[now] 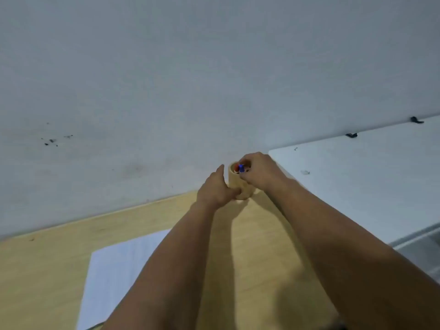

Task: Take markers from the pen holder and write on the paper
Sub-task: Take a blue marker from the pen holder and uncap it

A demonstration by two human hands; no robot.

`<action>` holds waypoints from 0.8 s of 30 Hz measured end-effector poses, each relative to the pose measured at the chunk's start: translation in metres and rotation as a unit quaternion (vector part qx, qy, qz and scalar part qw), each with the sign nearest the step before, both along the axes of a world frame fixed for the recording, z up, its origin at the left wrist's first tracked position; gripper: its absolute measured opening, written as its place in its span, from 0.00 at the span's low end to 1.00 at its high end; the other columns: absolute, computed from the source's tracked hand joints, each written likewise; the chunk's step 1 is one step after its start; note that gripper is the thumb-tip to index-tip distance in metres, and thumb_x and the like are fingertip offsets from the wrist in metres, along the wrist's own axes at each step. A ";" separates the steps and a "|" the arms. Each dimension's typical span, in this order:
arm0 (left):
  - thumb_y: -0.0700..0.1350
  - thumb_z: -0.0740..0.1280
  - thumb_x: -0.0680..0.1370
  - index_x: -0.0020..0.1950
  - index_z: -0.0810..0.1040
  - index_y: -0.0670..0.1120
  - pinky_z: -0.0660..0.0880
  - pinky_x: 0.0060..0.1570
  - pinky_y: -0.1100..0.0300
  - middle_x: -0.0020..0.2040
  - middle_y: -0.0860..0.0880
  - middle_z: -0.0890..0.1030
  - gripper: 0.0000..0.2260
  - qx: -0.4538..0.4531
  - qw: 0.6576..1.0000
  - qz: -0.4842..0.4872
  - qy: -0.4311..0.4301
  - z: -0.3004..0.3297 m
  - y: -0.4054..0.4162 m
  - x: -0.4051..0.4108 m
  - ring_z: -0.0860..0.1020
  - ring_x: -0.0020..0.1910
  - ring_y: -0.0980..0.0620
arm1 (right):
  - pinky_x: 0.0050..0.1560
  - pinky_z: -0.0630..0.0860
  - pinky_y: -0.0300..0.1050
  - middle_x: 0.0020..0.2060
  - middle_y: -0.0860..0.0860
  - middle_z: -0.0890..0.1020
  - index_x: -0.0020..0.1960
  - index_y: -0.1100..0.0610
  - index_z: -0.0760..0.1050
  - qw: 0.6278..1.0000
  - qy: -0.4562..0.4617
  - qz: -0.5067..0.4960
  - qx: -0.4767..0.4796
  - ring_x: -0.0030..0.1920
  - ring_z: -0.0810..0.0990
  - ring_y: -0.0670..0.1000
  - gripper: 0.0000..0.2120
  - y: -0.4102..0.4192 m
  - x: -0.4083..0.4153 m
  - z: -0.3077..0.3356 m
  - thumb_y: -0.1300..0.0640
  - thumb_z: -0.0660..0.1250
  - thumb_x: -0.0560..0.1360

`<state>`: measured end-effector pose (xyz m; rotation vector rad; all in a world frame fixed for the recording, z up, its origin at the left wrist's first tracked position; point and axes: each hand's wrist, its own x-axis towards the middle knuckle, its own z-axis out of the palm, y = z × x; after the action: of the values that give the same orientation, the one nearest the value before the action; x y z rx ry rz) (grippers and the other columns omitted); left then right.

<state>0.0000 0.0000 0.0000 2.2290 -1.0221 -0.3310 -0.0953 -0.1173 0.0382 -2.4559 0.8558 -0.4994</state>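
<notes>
A light wooden pen holder [237,182] stands at the far edge of the wooden table, against the wall. A blue-capped marker [241,168] and a red-capped one [236,166] stick up out of it. My left hand [217,189] wraps the holder's left side, with the thumb across its front. My right hand [258,171] is over the holder's mouth with its fingertips closed around the blue marker's cap. A white sheet of paper [119,270] lies flat on the table, near me on the left, partly under my left forearm.
The wooden table [47,270] meets a grey-white wall [190,79] with a few dark marks. A white surface [369,182] adjoins the table on the right, with small dark clips along its far edge.
</notes>
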 end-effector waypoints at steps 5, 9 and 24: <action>0.47 0.77 0.71 0.74 0.69 0.54 0.72 0.53 0.58 0.59 0.54 0.78 0.33 -0.078 0.994 0.008 0.082 -0.023 -0.026 0.008 0.77 0.62 0.49 | 0.50 0.82 0.49 0.44 0.50 0.86 0.49 0.53 0.85 1.000 -0.004 -0.011 0.024 0.48 0.85 0.55 0.03 -0.018 0.010 -0.016 0.57 0.74 0.76; 0.58 0.75 0.67 0.70 0.70 0.59 0.80 0.55 0.48 0.58 0.55 0.83 0.33 -0.077 0.993 0.029 0.086 -0.040 -0.036 0.015 0.82 0.56 0.50 | 0.47 0.75 0.44 0.45 0.47 0.85 0.57 0.49 0.87 0.999 -0.021 -0.008 0.026 0.48 0.82 0.53 0.09 -0.022 0.015 -0.028 0.54 0.74 0.77; 0.54 0.76 0.72 0.77 0.66 0.50 0.73 0.62 0.51 0.70 0.47 0.77 0.36 0.024 0.999 0.025 0.012 0.003 -0.007 0.006 0.75 0.68 0.45 | 0.48 0.75 0.43 0.43 0.47 0.83 0.59 0.55 0.85 0.942 -0.332 -0.039 0.039 0.43 0.81 0.49 0.09 -0.017 -0.019 0.071 0.53 0.68 0.84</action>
<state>0.0063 -0.0071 0.0033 2.2833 -0.9544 -0.3619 -0.1142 -0.1341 0.1096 -1.9678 0.6589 -1.2054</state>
